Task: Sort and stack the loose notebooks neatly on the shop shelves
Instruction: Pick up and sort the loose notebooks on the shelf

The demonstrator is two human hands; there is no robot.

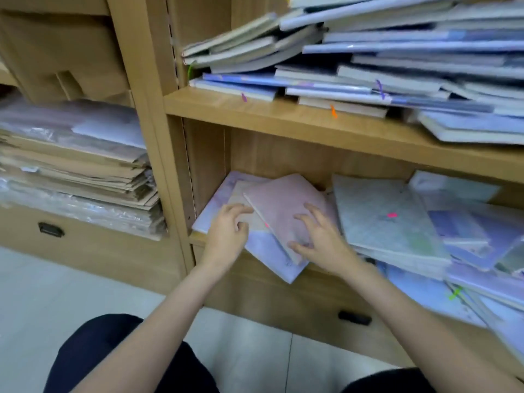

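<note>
Head view: nearest, dark-clothed knees are seen above a pale tiled floor (56, 293), a crouch that suits work at the low shelf. Beyond them, two bare forearms are extended to the lower wooden shelf (198, 239). The left hand (226, 234) is laid with loosely curled fingers on a pale lilac notebook (263, 251) that overhangs the shelf lip, apparently to steady the small pile; whether anything is pinched cannot be told. The right hand (317, 239) is spread with straight fingers over a pink soft-cover notebook (283, 211), tilted across the lilac one, seemingly to be squared up. Just beside it a slumped heap of grey-green and blue notebooks (388, 217) is left unsorted. Farther up, the upper wooden shelf (283, 114) is loaded with leaning blue-and-white notebook stacks (368, 58), judged equally unsorted.
</note>
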